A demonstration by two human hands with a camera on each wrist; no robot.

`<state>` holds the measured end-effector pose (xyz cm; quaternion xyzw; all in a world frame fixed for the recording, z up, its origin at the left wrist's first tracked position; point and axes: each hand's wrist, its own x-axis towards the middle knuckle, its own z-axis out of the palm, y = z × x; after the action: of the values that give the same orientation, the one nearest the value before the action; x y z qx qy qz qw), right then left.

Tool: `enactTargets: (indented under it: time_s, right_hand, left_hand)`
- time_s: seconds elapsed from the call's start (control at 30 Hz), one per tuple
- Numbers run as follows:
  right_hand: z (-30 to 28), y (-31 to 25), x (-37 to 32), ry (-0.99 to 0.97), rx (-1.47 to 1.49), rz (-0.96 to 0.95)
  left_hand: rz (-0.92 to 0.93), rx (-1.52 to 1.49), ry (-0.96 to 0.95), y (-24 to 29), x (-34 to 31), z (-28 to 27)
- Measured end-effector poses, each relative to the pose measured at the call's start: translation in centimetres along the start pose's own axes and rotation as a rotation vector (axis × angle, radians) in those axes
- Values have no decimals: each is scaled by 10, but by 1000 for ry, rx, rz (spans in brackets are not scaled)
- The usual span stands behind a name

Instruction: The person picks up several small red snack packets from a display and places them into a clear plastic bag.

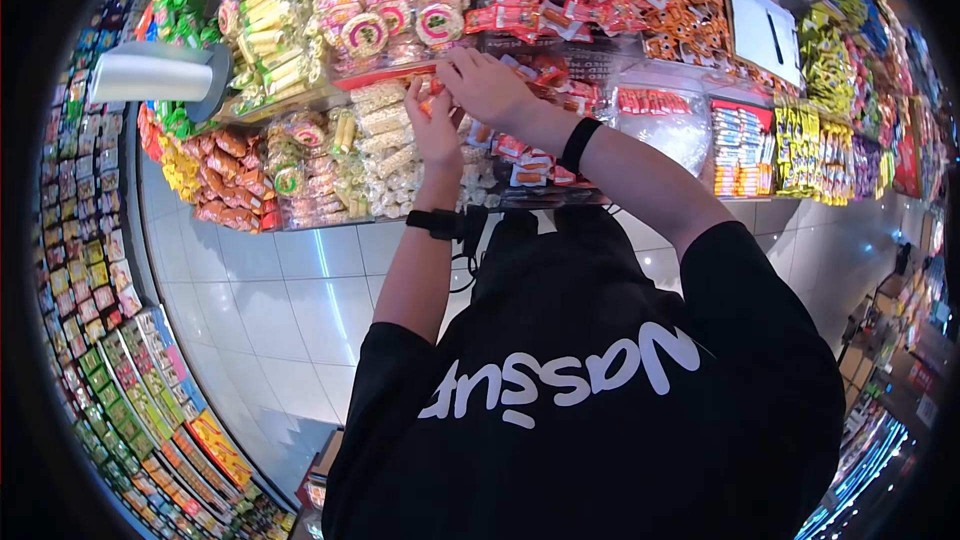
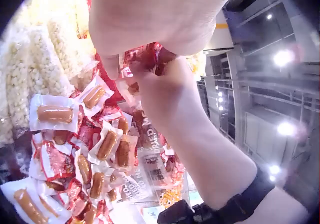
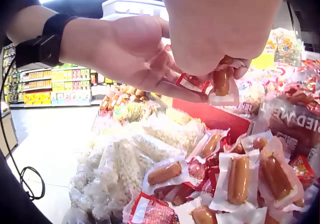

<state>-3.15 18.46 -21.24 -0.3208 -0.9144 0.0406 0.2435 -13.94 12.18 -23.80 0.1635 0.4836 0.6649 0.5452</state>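
My right hand [image 1: 490, 90] pinches a small clear packet with a brown mini sausage [image 3: 221, 84], seen beneath the fingers in the right wrist view. Close against it, my left hand [image 3: 120, 51] faces palm inward, holding a red-printed sausage packet [image 3: 194, 83] at its fingers. The head view has both hands together over the front of a snack display, the left hand lower. Part of what they hold is hidden behind the fingers. Below them lies a heap of loose sausage packets [image 3: 240, 179], some showing sausages, some red print.
Bagged white puffed snacks [image 3: 125, 164] lie beside the sausages. A red divider [image 3: 215, 115] stands behind them. Further candy bins [image 1: 400, 0] fill the back, with a white sheet and pen [image 1: 765, 35] at right. Tiled floor [image 1: 300, 280] runs along the display's front.
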Motion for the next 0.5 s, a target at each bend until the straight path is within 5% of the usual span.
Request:
enactTargets:
  time_s: [0.13,0.33,0.5]
  right_hand:
    - [-30,-15,-9,104,83,-24]
    - [-66,-32,-44,111,152,153]
    - [-77,-20,-89,146,75,213]
  left_hand:
    - [-137,-126,-219,5,-5,-5]
    - [-476,-159,-101,25,-57,53]
    - [-528,-250,-303,-15,-64,71]
